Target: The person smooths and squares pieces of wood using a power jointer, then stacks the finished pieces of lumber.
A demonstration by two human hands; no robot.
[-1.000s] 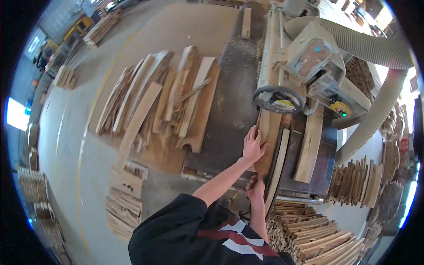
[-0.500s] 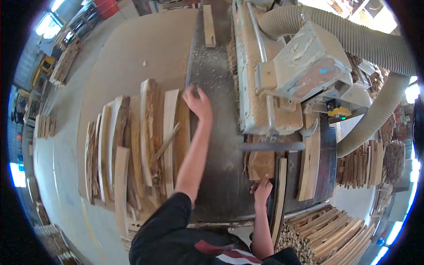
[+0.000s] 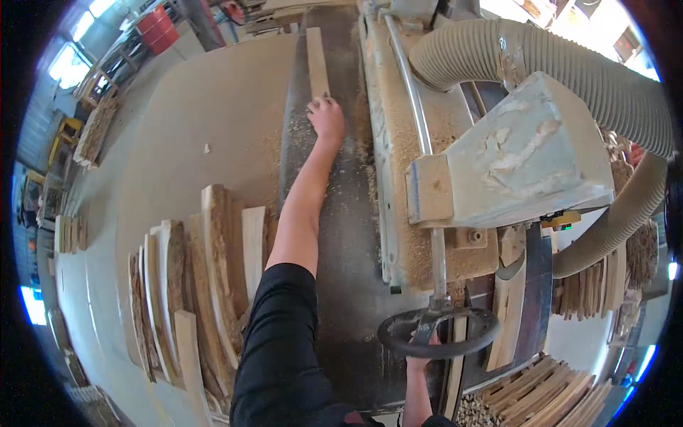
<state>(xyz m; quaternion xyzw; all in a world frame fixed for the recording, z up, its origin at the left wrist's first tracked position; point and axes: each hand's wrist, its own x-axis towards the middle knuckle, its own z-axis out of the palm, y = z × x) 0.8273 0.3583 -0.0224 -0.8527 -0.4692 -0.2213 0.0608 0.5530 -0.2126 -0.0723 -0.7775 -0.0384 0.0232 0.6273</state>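
My left hand (image 3: 326,119) is stretched far forward over the dark machine table, its fingers curled onto the near end of a pale wooden board (image 3: 316,60). The board lies flat and points away from me. My right hand (image 3: 418,361) is low at the front, beneath the black handwheel (image 3: 388,341). The wheel's rim and hub cover most of its fingers, so what they touch is hidden. Close to that hand runs a narrow wooden strip (image 3: 454,373).
Several rough-edged boards (image 3: 213,263) lie on the brown sheet (image 3: 213,107) at left. A dusty machine housing (image 3: 526,149) with a ribbed hose (image 3: 462,53) overhangs the right side. Stacked wood strips (image 3: 548,391) lie at lower right. Sawdust covers the machine bed (image 3: 455,260).
My left hand has moved forward from beside the left-hand boards to the far board's near end. My view has shifted forward, and the handwheel now covers much of my right hand.
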